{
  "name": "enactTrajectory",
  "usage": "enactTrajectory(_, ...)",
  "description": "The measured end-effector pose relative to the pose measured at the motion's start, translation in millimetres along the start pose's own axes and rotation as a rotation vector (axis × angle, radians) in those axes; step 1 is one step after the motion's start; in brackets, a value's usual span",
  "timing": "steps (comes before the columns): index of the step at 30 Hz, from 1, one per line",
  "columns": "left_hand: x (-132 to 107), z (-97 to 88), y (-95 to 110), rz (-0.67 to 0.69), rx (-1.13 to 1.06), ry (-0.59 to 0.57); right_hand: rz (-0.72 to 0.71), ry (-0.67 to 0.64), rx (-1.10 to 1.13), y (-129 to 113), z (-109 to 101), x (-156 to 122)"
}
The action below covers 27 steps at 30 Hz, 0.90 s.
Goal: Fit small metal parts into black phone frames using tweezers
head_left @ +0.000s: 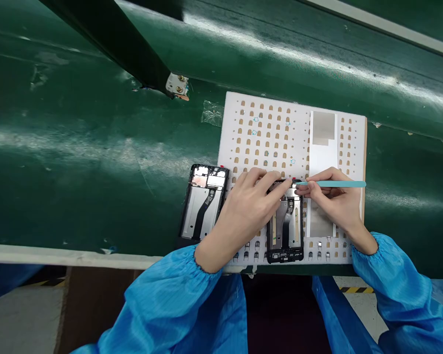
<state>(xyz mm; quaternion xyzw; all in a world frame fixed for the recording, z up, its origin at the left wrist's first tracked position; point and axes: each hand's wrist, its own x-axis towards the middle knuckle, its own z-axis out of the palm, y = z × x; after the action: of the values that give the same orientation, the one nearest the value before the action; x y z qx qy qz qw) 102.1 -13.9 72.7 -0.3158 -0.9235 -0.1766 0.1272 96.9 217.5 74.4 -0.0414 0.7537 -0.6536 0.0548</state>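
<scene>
An opened phone body [296, 226], black-framed with a dark ribbon cable down its middle, lies on a white perforated board. My left hand [249, 201] reaches over its upper left part, fingers bent and fingertips on the top end; the thumb is hidden. Pinched in my right hand [335, 199] are slim teal tweezers [341, 184], held almost level, with the tip at the phone's top edge. Whether the tip grips anything is too small to tell. Left of my left hand lies a second opened phone body [192, 209], partly over the board's edge.
The white board [231, 105] has rows of tan cut-outs and small dark parts along its near edge. White strips with grey patches [324, 127] lie on its right. Clear film [212, 113] and a dark post [133, 49] stand out on the green bench [77, 196].
</scene>
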Motion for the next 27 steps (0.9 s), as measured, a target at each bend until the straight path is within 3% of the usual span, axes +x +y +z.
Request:
enactTrajectory(5, 0.7, -1.1, -0.1, -0.009, -0.031, -0.029, -0.051, 0.029, -0.061, -4.0, 1.3, -1.0)
enactTrajectory(14, -1.2, 1.6, -0.6, -0.035, -0.049, -0.030, -0.110, -0.072, -0.159, 0.2, -2.8, -0.8)
enactTrajectory(27, -1.1, 4.2, -1.6, -0.021, -0.052, -0.007, -0.284, -0.052, -0.358, -3.2, 0.6, 0.9)
